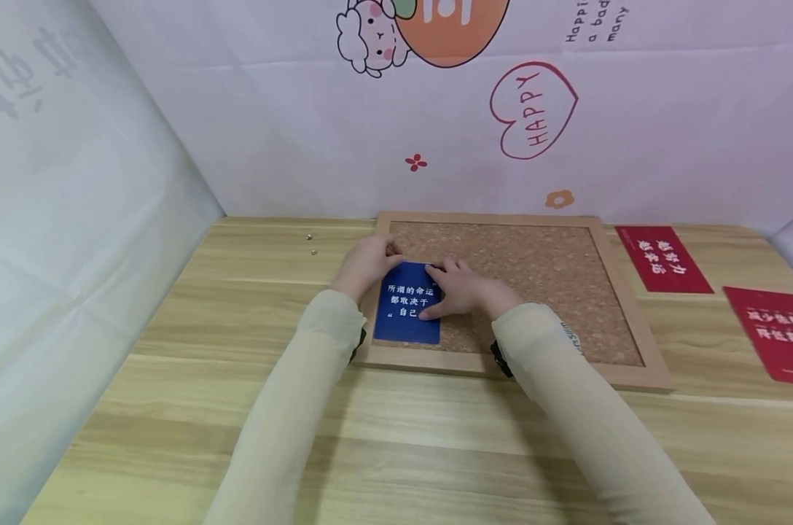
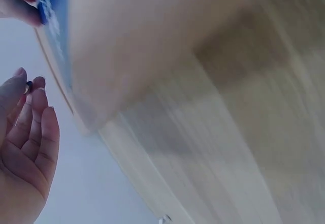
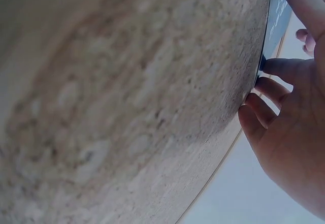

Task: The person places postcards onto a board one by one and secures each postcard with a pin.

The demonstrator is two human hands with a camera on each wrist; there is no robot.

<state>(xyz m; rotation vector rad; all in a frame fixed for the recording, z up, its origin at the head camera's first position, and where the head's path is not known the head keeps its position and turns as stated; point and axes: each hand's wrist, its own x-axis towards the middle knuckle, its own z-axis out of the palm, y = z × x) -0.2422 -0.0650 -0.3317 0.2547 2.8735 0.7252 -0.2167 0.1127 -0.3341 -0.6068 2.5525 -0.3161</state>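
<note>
A blue card [image 1: 406, 299] with white Chinese writing lies on the left part of a cork board [image 1: 521, 266] with a wooden frame. At the card's top left corner is my left hand [image 1: 368, 262]. Between its thumb and forefinger it pinches a small shiny thumbtack [image 2: 29, 86], seen in the left wrist view. My right hand [image 1: 465, 286] rests with spread fingers on the card's right edge, its thumb lower down and its other fingertips touching the card's edge and the cork. The right wrist view shows those fingertips [image 3: 246, 115] against the board.
Two small metal thumbtacks [image 1: 309, 237] lie on the wooden table [image 1: 239, 321] left of the board. Right of it are a red card [image 1: 663, 259] and a second red card [image 1: 773, 334], both with white writing. A white printed cloth [image 1: 291, 138] hangs behind.
</note>
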